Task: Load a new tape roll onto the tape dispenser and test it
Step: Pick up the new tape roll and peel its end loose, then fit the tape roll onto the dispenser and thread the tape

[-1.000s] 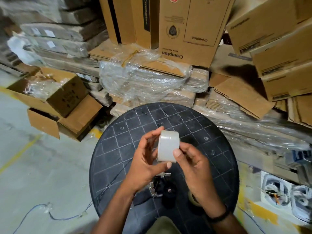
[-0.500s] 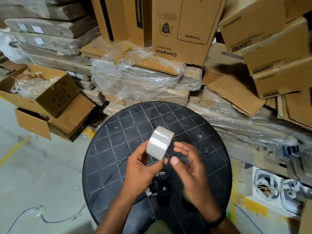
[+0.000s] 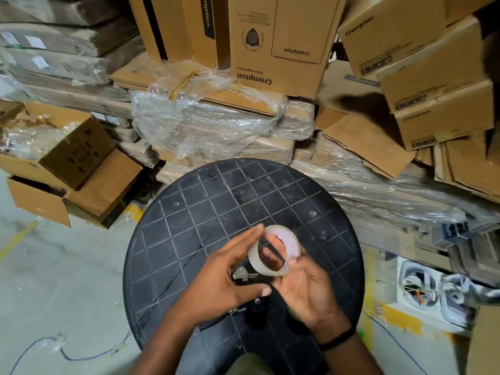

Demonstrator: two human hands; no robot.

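Turned since half a second ago: tape roll [image 3: 273, 249] now shows its open core to the camera instead of its outer band, and has dropped lower and toward the right, close over the near part of the round black table [image 3: 189, 212]. Passed across, too, from left-hand fingertips into the right.

Right hand [image 3: 303, 288]: cupped under and behind the roll, thumb pressed on its near right rim, fingers visible through the core; gripping the roll. Left hand [image 3: 230, 269]: fingers spread and straight, fingertips just at the roll's left edge, nothing closed in it; whether actually touching, cannot tell through the blur.

Under both hands, on the table's near middle: tape dispenser [image 3: 244, 276], mostly hidden, only a metal piece and a dark body showing between the wrists. Roll held above it, not yet seated on any hub.

Outward: rest of the table's gridded top bare, cardboard boxes [image 3: 276, 47] and plastic-wrapped stacks [image 3: 211, 123] crowding its far edge, concrete floor [image 3: 54, 280] to the left.

Risks, as judgement only. Loose end of clear tape hard to find; picking at it with a nail could split the strip. Roll set on the hub the wrong way round would feed adhesive side outward and fail the test. Light one-handed hold over a small table: a slip would send the roll off the near edge onto the floor. Hidden cutting blade near the fingers while threading.
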